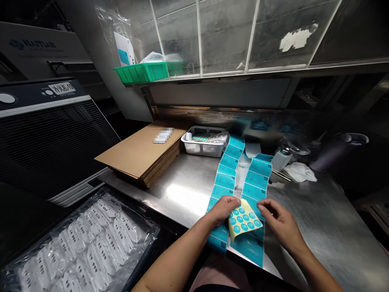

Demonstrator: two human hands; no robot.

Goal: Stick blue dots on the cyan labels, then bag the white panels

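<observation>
My left hand grips the upper left edge of a cream sheet of round blue stickers, thumb on top. The sheet is tilted and its lower edge curls. Right of the sheet, my right hand is closed in a pinch, thumb against the fingers. Whether a sticker is between its fingertips is too small to tell. Under both hands lie two long strips of rectangular blue labels, a left strip and a right strip. The right strip reaches the front edge of the metal table.
A stack of cardboard sheets and a white basket stand on the metal table. At the right are a pump bottle, tweezers and crumpled tissue. A crate of bagged white pieces is at lower left; a green tray sits above.
</observation>
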